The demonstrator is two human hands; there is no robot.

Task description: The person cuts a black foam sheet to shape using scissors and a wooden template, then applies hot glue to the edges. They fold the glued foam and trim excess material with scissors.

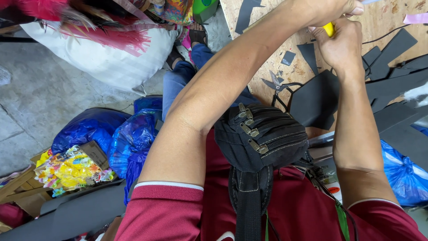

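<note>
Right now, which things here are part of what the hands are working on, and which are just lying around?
In hand:
left hand
right hand
yellow tool handle
black foam sheet pieces
wooden board worktop

Lying about:
black-handled scissors
black zipped fabric pouch
blue plastic bags
white cloth sack
box of colourful trinkets

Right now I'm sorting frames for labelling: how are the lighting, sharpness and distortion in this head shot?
Head view: soft, even daylight, no hard shadows or glare; wide-angle stretch bows the forearms and enlarges the black zip pouch; the pouch is sharp, while the left hand is cut by the top edge above the right hand, which grips a yellow tool.
</note>
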